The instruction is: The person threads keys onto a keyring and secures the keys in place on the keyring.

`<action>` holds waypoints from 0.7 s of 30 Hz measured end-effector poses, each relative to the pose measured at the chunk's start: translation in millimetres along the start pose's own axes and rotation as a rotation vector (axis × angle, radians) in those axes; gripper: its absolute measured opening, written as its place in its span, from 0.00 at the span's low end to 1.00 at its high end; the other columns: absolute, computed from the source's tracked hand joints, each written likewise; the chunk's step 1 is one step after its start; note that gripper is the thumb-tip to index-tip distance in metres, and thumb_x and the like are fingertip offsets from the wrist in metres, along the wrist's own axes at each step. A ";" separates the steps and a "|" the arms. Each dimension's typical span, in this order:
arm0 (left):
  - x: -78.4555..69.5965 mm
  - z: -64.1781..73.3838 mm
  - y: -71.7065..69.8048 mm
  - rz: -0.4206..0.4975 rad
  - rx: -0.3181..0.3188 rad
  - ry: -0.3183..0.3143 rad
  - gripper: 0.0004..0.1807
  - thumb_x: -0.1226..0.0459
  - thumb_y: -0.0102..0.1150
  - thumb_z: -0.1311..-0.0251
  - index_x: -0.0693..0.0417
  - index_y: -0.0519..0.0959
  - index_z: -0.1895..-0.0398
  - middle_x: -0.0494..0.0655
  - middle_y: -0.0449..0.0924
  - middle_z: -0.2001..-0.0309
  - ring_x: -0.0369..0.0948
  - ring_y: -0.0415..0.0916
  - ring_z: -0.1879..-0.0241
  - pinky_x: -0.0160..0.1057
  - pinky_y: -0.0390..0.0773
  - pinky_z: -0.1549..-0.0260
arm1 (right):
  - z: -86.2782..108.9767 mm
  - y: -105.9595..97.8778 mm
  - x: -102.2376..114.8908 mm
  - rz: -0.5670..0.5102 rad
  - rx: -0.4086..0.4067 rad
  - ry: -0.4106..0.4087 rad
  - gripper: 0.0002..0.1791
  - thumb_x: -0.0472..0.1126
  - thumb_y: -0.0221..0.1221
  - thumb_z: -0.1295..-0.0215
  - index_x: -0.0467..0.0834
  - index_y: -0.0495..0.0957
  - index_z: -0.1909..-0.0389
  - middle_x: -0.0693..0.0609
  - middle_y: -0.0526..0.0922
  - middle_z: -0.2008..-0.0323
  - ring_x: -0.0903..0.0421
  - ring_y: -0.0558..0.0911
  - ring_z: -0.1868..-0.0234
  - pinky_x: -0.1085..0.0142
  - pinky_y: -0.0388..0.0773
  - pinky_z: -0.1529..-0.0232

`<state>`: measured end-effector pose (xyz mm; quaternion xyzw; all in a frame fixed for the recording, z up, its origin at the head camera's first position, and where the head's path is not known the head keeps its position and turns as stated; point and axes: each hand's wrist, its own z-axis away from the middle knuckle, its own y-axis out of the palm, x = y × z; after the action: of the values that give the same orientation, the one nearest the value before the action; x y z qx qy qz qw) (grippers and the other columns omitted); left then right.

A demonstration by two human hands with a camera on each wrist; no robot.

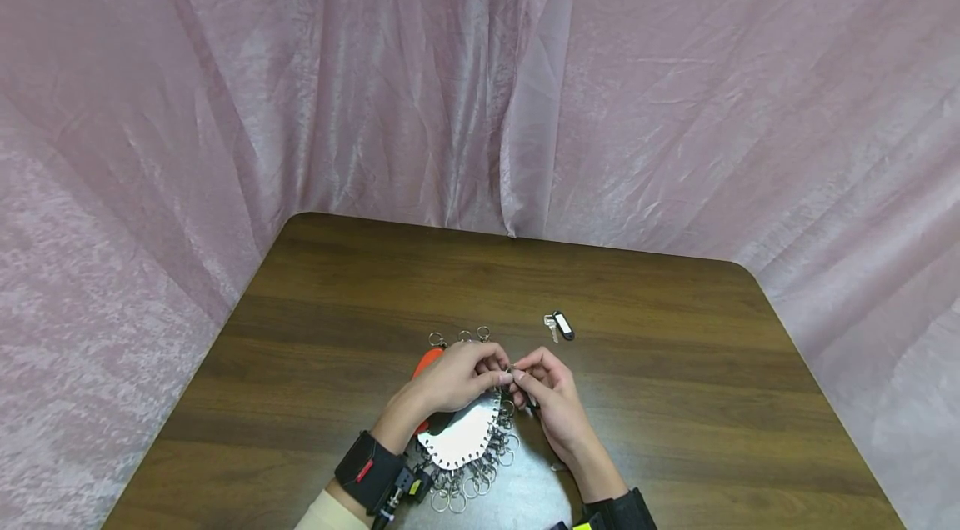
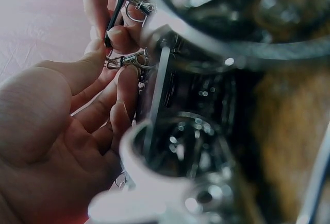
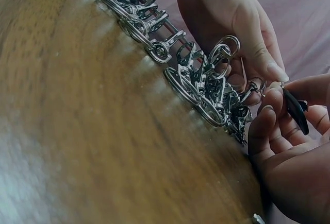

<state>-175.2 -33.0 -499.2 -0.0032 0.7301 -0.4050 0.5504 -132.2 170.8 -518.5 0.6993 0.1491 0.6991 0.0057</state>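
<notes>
My left hand reaches over a white plate edged with several metal clasps and rings. With thumb and fingertips it pinches a key ring, joined to a swivel clasp at the plate's edge. Close against it, my right hand pinches a black key tag by its ring end. Both hands' fingertips meet there, partly hiding the join in the right wrist view. An orange and black part shows beneath my left wrist.
Beyond my right hand a silver key lies with another black key tag with a white label. The brown wooden table ends at a pink curtain. A small pale piece lies near my right wrist.
</notes>
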 end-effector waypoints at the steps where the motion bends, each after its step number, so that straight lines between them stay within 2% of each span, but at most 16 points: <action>1: 0.4 -0.1 0.2 0.001 -0.001 0.003 0.06 0.55 0.65 0.25 0.46 0.84 0.56 0.33 0.82 0.65 0.30 0.78 0.66 0.35 0.78 0.62 | -0.1 0.0 -0.1 0.002 0.001 -0.002 0.07 0.26 0.59 0.28 0.41 0.76 0.59 0.46 0.81 0.66 0.57 0.80 0.69 0.69 0.79 0.68; 13: -2.3 1.8 -1.2 0.008 0.003 -0.004 0.07 0.55 0.65 0.25 0.47 0.84 0.57 0.33 0.83 0.65 0.31 0.78 0.65 0.35 0.78 0.61 | 1.1 1.1 -0.1 0.018 0.024 -0.018 0.08 0.25 0.57 0.28 0.41 0.78 0.59 0.46 0.82 0.66 0.57 0.80 0.70 0.69 0.79 0.68; 19: -3.7 2.6 -1.5 -0.001 0.000 -0.006 0.07 0.55 0.65 0.26 0.46 0.84 0.57 0.34 0.83 0.65 0.31 0.79 0.65 0.36 0.78 0.61 | 2.6 2.8 1.2 0.007 0.006 -0.001 0.04 0.27 0.58 0.28 0.35 0.76 0.56 0.45 0.82 0.65 0.57 0.80 0.69 0.69 0.79 0.68; 21: -4.2 2.9 -1.7 -0.009 -0.003 -0.004 0.07 0.55 0.65 0.26 0.46 0.84 0.56 0.34 0.83 0.65 0.31 0.79 0.65 0.36 0.78 0.61 | 2.9 3.6 1.9 0.001 -0.003 0.003 0.05 0.27 0.59 0.27 0.31 0.74 0.55 0.45 0.82 0.65 0.56 0.80 0.69 0.69 0.79 0.68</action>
<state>-172.1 -34.0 -495.0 -0.0082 0.7295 -0.4064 0.5501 -128.7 168.4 -516.0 0.6982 0.1476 0.7005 0.0062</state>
